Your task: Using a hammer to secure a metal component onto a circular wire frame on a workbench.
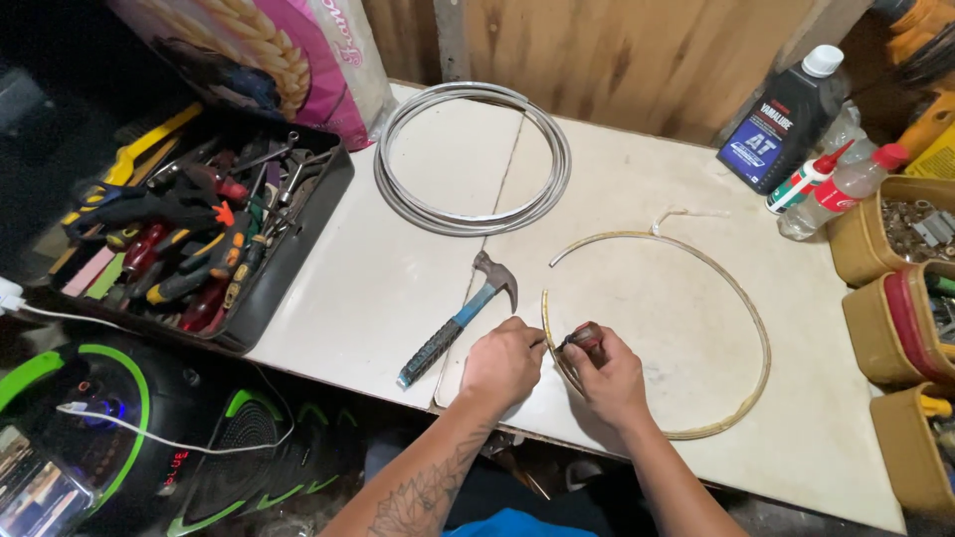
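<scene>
I see my left hand (502,363) pinching the near end of the thin yellowish wire hoop (758,328), which curves away rightward; my right hand (609,378) clamps a dark-handled tool (585,338) there.

1. Your left hand (502,363) sits near the bottom centre, knuckles up, fingers curled into a loose fist with the fingertips pinched toward the right.
2. Your left forearm (423,477) runs from the near edge up and rightward, bare, with a dark tattoo along it.
3. Your right hand (609,376) lies just right of the left, almost touching it, fingers closed in a grip.
4. Your right forearm (676,487) comes in from the near right, angled up and leftward.
5. Both wrists are fairly straight, and the forearms converge toward the hands.
</scene>
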